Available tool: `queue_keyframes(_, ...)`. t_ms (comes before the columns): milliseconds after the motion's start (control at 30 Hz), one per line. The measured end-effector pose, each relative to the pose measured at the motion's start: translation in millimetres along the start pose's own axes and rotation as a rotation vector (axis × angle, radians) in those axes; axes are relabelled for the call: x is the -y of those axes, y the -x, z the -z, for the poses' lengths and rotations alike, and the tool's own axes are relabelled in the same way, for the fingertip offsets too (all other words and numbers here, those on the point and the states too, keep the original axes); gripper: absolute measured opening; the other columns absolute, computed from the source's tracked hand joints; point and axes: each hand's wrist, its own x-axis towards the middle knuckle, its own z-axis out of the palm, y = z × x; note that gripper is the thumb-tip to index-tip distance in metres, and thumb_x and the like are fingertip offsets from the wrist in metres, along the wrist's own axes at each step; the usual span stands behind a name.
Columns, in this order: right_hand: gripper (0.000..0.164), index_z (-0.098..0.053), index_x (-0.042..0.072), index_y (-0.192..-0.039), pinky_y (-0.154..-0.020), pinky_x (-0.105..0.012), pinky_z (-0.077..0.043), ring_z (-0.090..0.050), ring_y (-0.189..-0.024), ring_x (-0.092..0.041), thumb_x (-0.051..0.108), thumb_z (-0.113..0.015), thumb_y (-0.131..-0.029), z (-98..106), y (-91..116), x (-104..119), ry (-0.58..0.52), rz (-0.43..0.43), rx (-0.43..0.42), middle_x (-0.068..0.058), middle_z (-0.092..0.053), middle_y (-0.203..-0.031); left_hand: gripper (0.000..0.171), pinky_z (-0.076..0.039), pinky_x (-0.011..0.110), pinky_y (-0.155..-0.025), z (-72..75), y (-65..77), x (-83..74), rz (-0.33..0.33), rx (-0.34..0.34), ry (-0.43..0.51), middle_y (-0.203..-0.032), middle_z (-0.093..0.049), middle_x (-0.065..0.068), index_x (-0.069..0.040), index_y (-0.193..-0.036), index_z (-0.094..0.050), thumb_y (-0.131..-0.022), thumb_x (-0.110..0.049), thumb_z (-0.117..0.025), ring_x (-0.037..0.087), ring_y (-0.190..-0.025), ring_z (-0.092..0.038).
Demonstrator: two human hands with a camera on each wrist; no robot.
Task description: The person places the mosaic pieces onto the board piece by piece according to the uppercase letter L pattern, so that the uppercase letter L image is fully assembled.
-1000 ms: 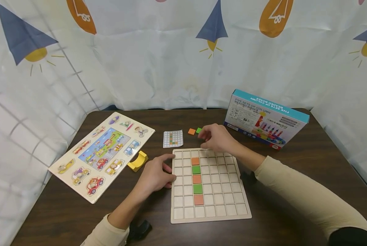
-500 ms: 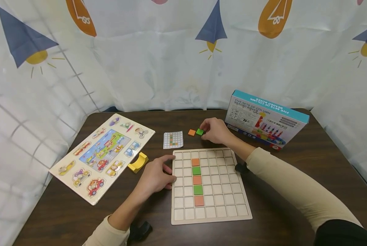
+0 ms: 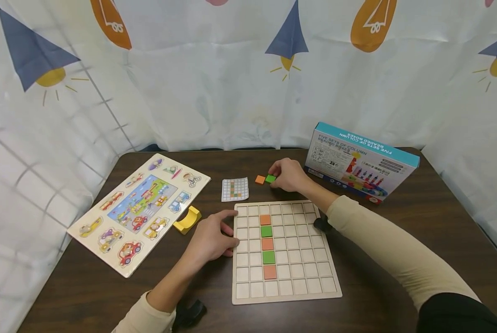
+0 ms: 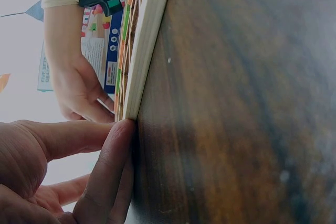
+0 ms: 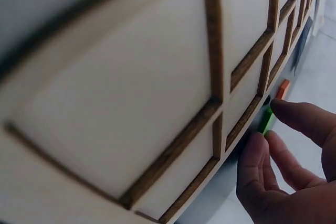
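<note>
A pale wooden grid board (image 3: 302, 263) lies on the table. One of its columns holds alternating orange and green square tiles (image 3: 267, 243). My left hand (image 3: 208, 238) rests against the board's left edge, with thumb and index finger stretched out to it; the left wrist view shows fingertips (image 4: 123, 127) touching that side. Beyond the board's far edge, my right hand (image 3: 289, 175) pinches a green tile (image 3: 270, 178) between thumb and fingers, seen also in the right wrist view as a green tile (image 5: 266, 120). An orange tile (image 3: 260, 179) lies just left of it.
A small printed grid card (image 3: 235, 189) lies behind the board. At left is a vehicle picture puzzle (image 3: 140, 208), with a yellow curved block (image 3: 187, 219) by its right edge. A blue-and-white box (image 3: 358, 162) stands at back right, before a patterned curtain (image 3: 231, 83).
My right hand has moved slightly away from the board, beyond its far edge, and its fingers have closed on the green tile. The left hand keeps its place.
</note>
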Motion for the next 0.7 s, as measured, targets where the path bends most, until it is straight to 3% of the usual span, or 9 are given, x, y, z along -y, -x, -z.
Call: queue_keyframes(700,0.018,-0.079,0.008,-0.102,-0.09,-0.041,-0.057,-0.064,-0.102,-0.028,0.006,-0.081,-0.084,4.4,-3.7,4.3,0.024,-0.007,0.029,-0.009,-0.073,-0.102,0.072,-0.061,0.029,-0.05,0.1,-0.7,-0.5,0.008,0.0,-0.006,-0.089,-0.065,0.01,-0.013,-0.145,-0.059,-0.08,0.0,-0.084,0.015,-0.051,-0.066)
